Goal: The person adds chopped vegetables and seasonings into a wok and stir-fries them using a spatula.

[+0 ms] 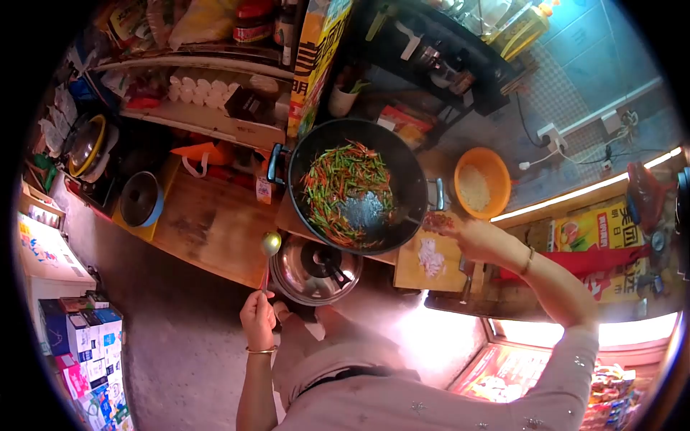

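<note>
Crowded kitchen shelves flank apparent mid-cooking: vegetables in a wok. Left hand grips a ladle; right hand, near the rim, holds indiscernibly. Stirring would call for bringing the ladle over.

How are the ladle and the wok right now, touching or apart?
Apart. The head view shows the ladle clear of the wok, with part of the metal lid visible between them.

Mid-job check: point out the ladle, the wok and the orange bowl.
Ladle [271,243]: head view, on its scoop.
Wok [410,177]: head view, on its bare inner wall.
Orange bowl [499,179]: head view, on its inner wall.
</note>
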